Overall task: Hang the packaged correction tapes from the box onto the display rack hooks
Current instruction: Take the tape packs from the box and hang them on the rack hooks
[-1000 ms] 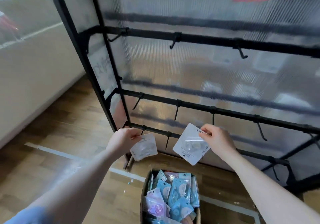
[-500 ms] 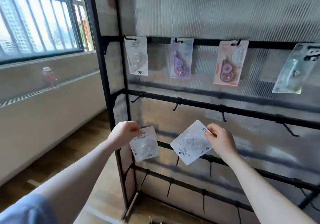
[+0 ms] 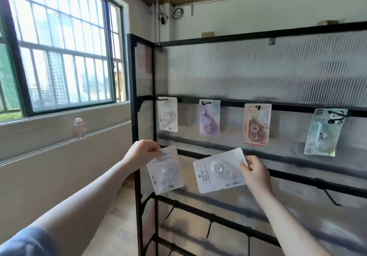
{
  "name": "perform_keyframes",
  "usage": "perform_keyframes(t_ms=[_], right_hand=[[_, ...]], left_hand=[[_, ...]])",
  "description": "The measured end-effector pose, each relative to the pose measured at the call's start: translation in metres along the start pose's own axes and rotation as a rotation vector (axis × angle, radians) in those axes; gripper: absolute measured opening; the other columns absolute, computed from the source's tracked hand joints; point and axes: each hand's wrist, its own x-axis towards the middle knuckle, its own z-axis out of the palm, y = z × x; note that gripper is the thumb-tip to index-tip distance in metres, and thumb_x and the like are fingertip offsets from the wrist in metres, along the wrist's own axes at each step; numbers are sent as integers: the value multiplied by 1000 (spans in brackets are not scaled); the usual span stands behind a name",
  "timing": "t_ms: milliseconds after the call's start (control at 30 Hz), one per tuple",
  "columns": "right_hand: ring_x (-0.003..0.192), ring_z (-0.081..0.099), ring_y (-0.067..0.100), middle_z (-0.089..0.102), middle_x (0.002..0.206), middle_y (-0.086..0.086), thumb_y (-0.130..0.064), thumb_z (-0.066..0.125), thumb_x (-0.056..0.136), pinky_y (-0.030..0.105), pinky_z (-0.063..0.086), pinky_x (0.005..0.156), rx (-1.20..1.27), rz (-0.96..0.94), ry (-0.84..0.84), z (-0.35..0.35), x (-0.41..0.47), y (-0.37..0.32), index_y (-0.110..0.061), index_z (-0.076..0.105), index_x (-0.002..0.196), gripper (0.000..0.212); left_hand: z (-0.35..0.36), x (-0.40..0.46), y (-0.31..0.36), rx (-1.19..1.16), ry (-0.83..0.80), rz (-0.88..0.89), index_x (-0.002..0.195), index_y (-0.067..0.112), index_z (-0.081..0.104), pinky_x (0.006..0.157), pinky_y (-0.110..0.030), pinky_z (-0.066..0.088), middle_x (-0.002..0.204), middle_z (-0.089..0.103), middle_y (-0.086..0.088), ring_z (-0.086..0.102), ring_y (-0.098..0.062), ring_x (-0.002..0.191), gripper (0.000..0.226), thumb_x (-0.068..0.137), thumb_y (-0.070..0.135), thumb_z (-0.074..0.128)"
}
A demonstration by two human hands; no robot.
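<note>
My left hand (image 3: pixel 142 152) pinches the top edge of a white correction tape pack (image 3: pixel 165 171) marked 36, which hangs upright in front of the rack's left post. My right hand (image 3: pixel 255 173) grips one end of a second white pack (image 3: pixel 220 170), held sideways before the second rail. The black display rack (image 3: pixel 137 128) has a ribbed translucent back. Its upper rail carries several hung packs: a white one (image 3: pixel 167 114), a purple one (image 3: pixel 209 118), an orange one (image 3: pixel 257 123) and a panda one (image 3: pixel 323 132). The box is out of view.
Bare black hooks (image 3: pixel 330 198) stick out from the lower rails on the right and below my hands. A barred window (image 3: pixel 59 53) and a long ledge with a small bottle (image 3: pixel 79 127) lie to the left. Wooden floor shows beside the rack's foot.
The view has tilted up from the box and floor to the rack's upper rails. Both hands rose with their packs, from the lowest rails to the second rail's height.
</note>
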Motion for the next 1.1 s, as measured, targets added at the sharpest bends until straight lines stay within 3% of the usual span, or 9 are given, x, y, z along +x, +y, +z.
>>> perform_keyframes(t_ms=[100,200,300,400,600,767,933,1033,1100], right_hand=[[82,59,24,63,89,5,-6,55,89,30,43,64,52,37,7,-3,3,-1,-14,55,90,8],[88,58,23,61,94,4,-3,55,88,34,48,72,91,47,19,-6,5,-2,-16,53,96,15],[90,57,23,61,97,5,1,54,87,37,48,79,145,78,26,-4,6,-4,-18,52,102,24],[94,58,23,62,104,8,2,55,86,37,48,82,237,117,23,2,8,-5,-14,50,125,42],[99,57,25,58,115,10,1,54,88,27,41,63,390,147,40,30,25,-24,-22,39,138,57],[74,53,12,59,92,6,3,53,89,22,40,58,430,109,41,56,37,-44,-21,40,137,55],[78,49,45,53,93,34,2,54,89,45,47,68,437,97,73,78,48,-49,-19,42,137,54],[73,45,25,50,83,16,2,54,88,31,37,57,466,101,87,88,56,-44,-22,44,134,52],[75,46,23,52,83,14,2,54,88,29,37,58,489,110,98,93,59,-43,-23,46,130,50]], left_hand=[[-14,5,10,-14,45,20,59,32,57,52,-15,32,59,55,11,48,-7,58,28,80,20,70],[-27,11,19,-63,95,14,69,24,66,58,-16,37,65,60,11,52,-8,64,13,79,19,72],[-36,18,24,-87,127,1,77,17,70,70,-28,46,74,66,2,58,-15,73,4,78,20,72],[-45,27,30,-125,142,17,77,19,70,73,-27,48,74,65,6,59,-13,75,3,78,20,73],[-62,61,28,-223,184,54,79,20,71,69,-23,46,82,68,1,58,-11,75,3,79,23,72],[-70,96,18,-339,226,59,85,18,72,66,-23,45,88,69,-2,57,-11,76,8,80,23,72],[-72,132,13,-366,254,87,88,17,72,61,-19,43,85,67,3,57,-7,73,9,81,23,70],[-70,149,7,-402,247,97,91,17,71,68,-20,47,89,67,4,59,-7,78,11,81,23,69],[-67,158,2,-424,243,100,92,17,71,77,-25,50,92,68,2,62,-12,86,12,81,23,70]])
